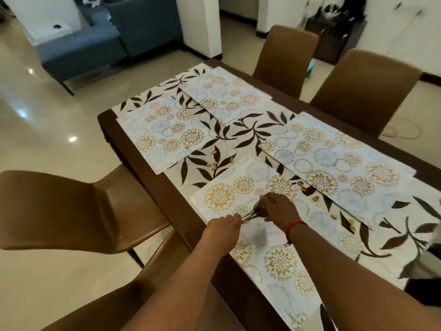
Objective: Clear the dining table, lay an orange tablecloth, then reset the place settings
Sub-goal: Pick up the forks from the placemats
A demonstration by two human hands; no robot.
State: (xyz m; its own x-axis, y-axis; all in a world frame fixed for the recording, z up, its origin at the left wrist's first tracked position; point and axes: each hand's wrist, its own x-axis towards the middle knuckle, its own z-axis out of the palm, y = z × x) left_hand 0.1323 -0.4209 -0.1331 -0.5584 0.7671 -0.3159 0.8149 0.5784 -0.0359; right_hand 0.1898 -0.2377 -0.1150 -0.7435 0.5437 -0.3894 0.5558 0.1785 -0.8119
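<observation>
Several floral placemats lie on a white table runner with dark leaf print (241,134) on the dark wooden dining table (133,154). Over the nearest placemat (269,254), my left hand (223,229) and my right hand (279,207) both hold metal cutlery (250,213), which looks like a fork or spoon set. My left hand grips the handle end; my right hand's fingers curl over the other end. Small yellowish bits (213,163) are scattered on the runner between the mats.
Brown chairs stand around the table: one at the near left (71,211), two on the far side (284,58) (362,91). A blue sofa (100,41) stands at the back left. The floor is glossy tile. A dark object (427,266) shows at the right edge.
</observation>
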